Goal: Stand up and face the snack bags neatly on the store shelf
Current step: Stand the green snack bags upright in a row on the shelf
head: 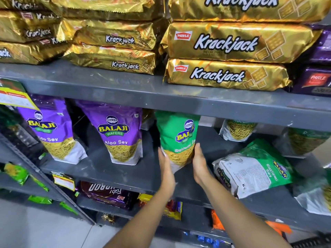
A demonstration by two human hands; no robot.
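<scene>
Both hands were up at the middle shelf [111, 173], one on each side of a green Balaji Ratlami Sev bag [176, 138]. The left hand [166, 169] lay flat against the bag's left edge with its fingers straight and held together, and the right hand [199, 164] pressed the right edge in the same way, so the bag was clasped between the two palms rather than pinched. The bag stood upright with its printed front facing outward (twisted slightly, so the logo curved toward its right edge), and its top reached up behind the lip of the grey shelf above [179, 97]. To its left, two purple Aloo Sev bags [118, 135] stood upright and faced forward, well apart from each other and from the held bag. To its right, another green Ratlami Sev bag [254, 169] lay toppled on its side with its white back panel showing, close to the right wrist but not touching it. Further back on the same shelf two more sev bags [238, 129] stood partly hidden. On the shelf above, gold Krackjack packs [225, 74] were stacked flat in piles.
</scene>
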